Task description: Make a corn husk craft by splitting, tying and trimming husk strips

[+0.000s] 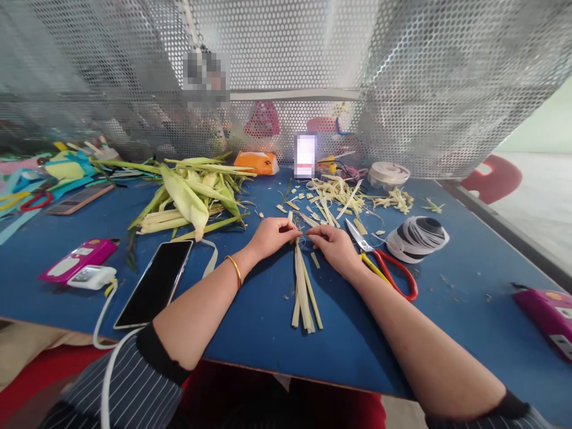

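A bundle of pale leaf strips (304,286) lies on the blue table (250,322), pointing toward me. My left hand (270,235) pinches the top end of the bundle, fingers closed. My right hand (334,245) is closed in a pinch right beside it, apparently on a thin thread or strip at the bundle's top. A gold bangle sits on my left wrist. Red-handled scissors (384,265) lie just right of my right hand.
A pile of green and yellow leaves (192,196) lies at back left, trimmed scraps (330,196) at back centre. A roll of tape (417,237), a dark phone (156,281), pink devices (78,259), a lit phone (306,155) and a perforated metal screen (402,89) surround the work area.
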A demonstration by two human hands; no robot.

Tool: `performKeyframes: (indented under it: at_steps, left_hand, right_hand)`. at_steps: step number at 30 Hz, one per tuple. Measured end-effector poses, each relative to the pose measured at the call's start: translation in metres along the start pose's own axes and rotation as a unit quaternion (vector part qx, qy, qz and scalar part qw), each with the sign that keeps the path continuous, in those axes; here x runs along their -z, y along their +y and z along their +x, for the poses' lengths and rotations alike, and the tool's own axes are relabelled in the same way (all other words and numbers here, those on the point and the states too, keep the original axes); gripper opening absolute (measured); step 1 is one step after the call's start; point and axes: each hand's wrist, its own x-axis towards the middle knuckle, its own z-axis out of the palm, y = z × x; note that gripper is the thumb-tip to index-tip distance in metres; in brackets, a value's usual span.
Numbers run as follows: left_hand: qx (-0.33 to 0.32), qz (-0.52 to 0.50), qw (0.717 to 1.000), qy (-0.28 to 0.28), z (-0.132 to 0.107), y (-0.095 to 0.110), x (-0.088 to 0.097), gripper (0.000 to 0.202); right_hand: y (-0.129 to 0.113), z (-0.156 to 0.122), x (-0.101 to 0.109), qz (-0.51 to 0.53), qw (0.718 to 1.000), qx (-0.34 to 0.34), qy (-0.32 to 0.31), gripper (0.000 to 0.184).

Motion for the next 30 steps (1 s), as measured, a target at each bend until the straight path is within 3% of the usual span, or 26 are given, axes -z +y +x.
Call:
performKeyframes:
  at_steps: [8,25,30]
  left_hand:
    - [0.025,-0.064,0.998,0.001,0.0021,-0.0090,-0.0038,0.025]
    - [0.023,-0.009,0.999,-0.034,-0.0003,-0.0039,-0.0021,0.015]
    - [0.025,-0.035,0.999,-0.032,-0.0002,-0.0044,-0.0032,0.017]
  right_hand:
    - [-0.0033,-0.0017,-0.0034,-0.149,0.989,0.025,0.004,0.018]
    - [-0.0075,-0.0029,-0.0059,-0.104,0.994,0.018,0.017,0.019]
    - [-0.0073,-0.0036,-0.0046,-0.075,0.997,0.015,0.015,0.019]
